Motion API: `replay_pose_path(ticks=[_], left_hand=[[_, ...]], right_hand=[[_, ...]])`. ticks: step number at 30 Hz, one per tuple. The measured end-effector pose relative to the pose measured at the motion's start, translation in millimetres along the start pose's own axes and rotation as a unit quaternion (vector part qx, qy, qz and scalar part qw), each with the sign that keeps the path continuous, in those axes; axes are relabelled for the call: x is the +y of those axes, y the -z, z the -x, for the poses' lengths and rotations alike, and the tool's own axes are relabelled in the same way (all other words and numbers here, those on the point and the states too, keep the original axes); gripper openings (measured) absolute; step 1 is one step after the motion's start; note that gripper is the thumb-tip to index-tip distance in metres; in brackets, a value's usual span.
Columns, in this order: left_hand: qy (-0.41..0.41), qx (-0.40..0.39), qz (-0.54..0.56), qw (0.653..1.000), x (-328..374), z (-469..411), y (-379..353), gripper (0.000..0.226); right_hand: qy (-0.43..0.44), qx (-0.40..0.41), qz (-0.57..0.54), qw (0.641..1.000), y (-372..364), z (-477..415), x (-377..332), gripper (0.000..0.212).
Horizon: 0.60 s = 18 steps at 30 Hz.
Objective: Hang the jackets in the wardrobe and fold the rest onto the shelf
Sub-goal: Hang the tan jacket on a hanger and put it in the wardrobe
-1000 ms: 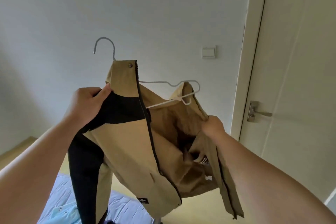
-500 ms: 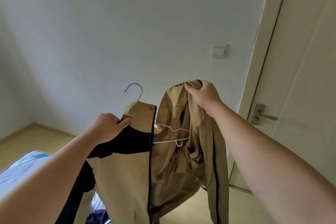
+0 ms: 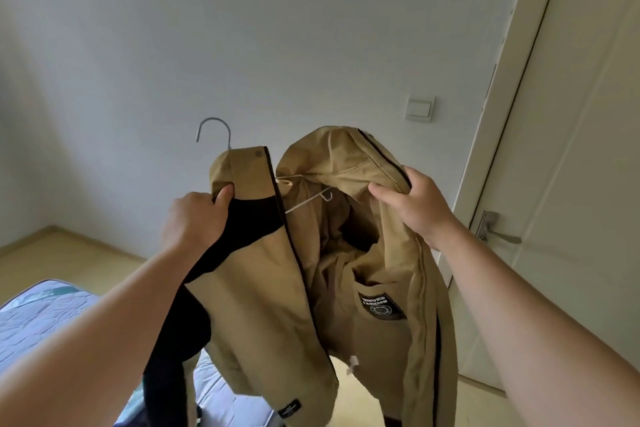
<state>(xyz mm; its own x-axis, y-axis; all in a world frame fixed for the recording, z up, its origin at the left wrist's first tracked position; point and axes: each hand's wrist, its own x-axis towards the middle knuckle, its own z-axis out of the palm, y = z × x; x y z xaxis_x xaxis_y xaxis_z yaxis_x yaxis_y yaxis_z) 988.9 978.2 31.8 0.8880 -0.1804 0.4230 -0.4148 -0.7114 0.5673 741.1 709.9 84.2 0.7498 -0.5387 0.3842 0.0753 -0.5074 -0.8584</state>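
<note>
Two bare forearms are reaching in from the near edge, one from each side. Left hand (image 3: 194, 218): it is gripping the jacket (image 3: 263, 281) at one shoulder, fingers curled round the cloth where the black panel is meeting the tan, thumb pressing on the tan collar. Right hand (image 3: 412, 204): it is pinching the other front edge near the collar, thumb on the inside, fingers wrapping over the zip. Jacket: tan with a black shoulder and sleeve, it is hanging open in the air between the two hands, lining facing the person, the black sleeve trailing down at the lower left. Label (image 3: 381, 305): a black patch is showing on the lining below the neck; its lettering is too small to read. Hanger (image 3: 214, 126): thin wire, its hook is sticking up above the collar on the left-hand side, and one pale arm is running inside the neck opening; the rest is lying hidden under the cloth. Mattress (image 3: 34, 315): pale and quilted, it is lying low at the left, under the jacket's hem. Floor (image 3: 52, 253): light wood, it is running back to the wall (image 3: 277, 28), plain and grey-white. Switch (image 3: 419, 108): a white plate is sitting on the wall just beside the door frame. Door (image 3: 588, 149): cream, it is standing closed at the right, its metal handle (image 3: 498, 234) pointing right.
</note>
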Motion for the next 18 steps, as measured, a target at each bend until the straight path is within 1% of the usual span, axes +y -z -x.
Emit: replay_pose_path(ticks=[2,4,6,7,8,9,10,11,12,13,14,15,16,17,18], left_hand=[[-0.005,-0.003,0.034,0.999,12,3,-3,0.076],[-0.013,0.003,0.074,0.997,27,9,-8,0.075],[-0.031,0.018,0.090,0.995,39,15,-9,0.074],[-0.045,0.026,0.092,0.994,44,17,-8,0.074],[-0.065,0.031,0.091,0.993,47,18,-5,0.073],[-0.090,0.034,0.088,0.992,49,19,-3,0.072],[-0.115,0.034,0.084,0.989,51,20,0,0.070],[-0.139,0.033,0.080,0.987,52,21,3,0.069],[-0.159,0.030,0.076,0.984,54,22,5,0.068],[-0.179,0.029,0.071,0.981,56,23,5,0.068],[-0.198,0.031,0.067,0.977,58,25,6,0.067],[-0.217,0.035,0.063,0.974,60,27,6,0.067],[-0.235,0.039,0.059,0.969,61,28,6,0.067],[-0.252,0.042,0.055,0.965,62,29,7,0.066],[-0.266,0.044,0.053,0.961,62,30,7,0.066]], right_hand=[[0.010,-0.103,-0.055,0.993,1,6,-4,0.036],[-0.027,-0.234,-0.077,0.969,1,12,-8,0.041],[-0.073,-0.364,0.012,0.928,6,15,-9,0.045],[-0.086,-0.390,0.066,0.914,8,16,-8,0.048],[-0.091,-0.365,0.107,0.920,10,15,-6,0.050],[-0.091,-0.292,0.136,0.942,11,14,-4,0.050],[-0.076,-0.184,0.164,0.966,12,13,-2,0.049],[-0.043,-0.065,0.202,0.976,14,12,-2,0.046],[-0.008,0.028,0.252,0.967,15,11,0,0.043],[0.016,0.078,0.298,0.951,16,10,3,0.045],[0.029,0.082,0.339,0.937,17,9,5,0.050],[0.028,0.047,0.370,0.927,17,8,5,0.056],[0.019,-0.011,0.383,0.924,17,8,5,0.059],[0.007,-0.065,0.374,0.925,16,9,4,0.059],[-0.004,-0.100,0.350,0.931,15,11,4,0.058]])
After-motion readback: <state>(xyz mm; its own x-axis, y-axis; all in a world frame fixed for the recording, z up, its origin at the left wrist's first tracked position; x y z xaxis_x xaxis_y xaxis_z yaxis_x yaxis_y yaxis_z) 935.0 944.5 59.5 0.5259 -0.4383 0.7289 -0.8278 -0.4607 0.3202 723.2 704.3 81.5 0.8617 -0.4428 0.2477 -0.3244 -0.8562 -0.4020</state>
